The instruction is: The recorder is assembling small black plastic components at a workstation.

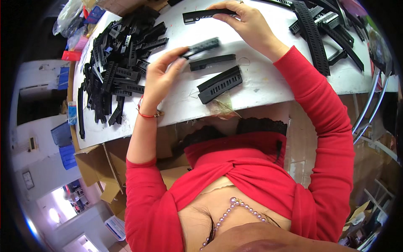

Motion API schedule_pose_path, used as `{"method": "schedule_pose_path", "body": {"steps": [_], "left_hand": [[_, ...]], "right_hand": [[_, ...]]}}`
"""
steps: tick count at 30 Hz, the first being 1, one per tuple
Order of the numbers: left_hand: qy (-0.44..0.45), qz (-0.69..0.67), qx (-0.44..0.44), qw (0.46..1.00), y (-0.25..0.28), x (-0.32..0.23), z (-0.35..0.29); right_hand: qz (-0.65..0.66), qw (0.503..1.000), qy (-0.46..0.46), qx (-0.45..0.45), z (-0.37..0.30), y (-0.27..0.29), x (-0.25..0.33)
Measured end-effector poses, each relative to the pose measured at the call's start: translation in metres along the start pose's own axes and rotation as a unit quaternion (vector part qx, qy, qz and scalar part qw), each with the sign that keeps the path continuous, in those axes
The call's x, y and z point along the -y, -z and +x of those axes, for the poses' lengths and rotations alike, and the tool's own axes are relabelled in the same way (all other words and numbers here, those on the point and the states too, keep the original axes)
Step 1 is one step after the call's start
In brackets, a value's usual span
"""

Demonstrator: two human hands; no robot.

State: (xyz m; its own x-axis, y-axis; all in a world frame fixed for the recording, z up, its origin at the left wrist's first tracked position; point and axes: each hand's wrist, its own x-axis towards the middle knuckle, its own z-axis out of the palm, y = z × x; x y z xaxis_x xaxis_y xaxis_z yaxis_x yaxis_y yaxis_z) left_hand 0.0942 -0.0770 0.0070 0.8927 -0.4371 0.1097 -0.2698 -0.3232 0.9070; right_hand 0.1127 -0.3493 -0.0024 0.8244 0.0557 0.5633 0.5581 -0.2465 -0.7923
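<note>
My left hand (164, 74) pinches one end of a short black slotted plastic strip (203, 47), slightly blurred, above the white table. Farther off, my right hand (247, 21) grips the right end of another black plastic piece (197, 16), which has a small pale opening near its left end. Two more pieces lie between my hands and the table's near edge: a narrow black bar (213, 62) and a wider black slotted piece (220, 84). The two held pieces are apart from each other.
A big heap of black slotted parts (126, 67) covers the table's left side. Longer black strips (310, 38) lie at the far right. A crumpled translucent scrap (222, 106) hangs at the near edge of the white table (264, 90). Below left stands an open cardboard box (94, 164).
</note>
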Motion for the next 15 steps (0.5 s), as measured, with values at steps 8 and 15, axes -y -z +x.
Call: {"method": "schedule_pose_path", "body": {"steps": [8, 15], "left_hand": [[-0.11, -0.085, -0.012, 0.99, -0.007, -0.043, 0.037], [-0.176, 0.194, -0.31, 0.914, 0.085, -0.027, 0.047]], "right_hand": [[-0.117, 0.985, 0.11, 0.056, 0.004, 0.005, 0.016], [-0.179, 0.97, 0.161, -0.043, 0.0, 0.002, 0.006]]}}
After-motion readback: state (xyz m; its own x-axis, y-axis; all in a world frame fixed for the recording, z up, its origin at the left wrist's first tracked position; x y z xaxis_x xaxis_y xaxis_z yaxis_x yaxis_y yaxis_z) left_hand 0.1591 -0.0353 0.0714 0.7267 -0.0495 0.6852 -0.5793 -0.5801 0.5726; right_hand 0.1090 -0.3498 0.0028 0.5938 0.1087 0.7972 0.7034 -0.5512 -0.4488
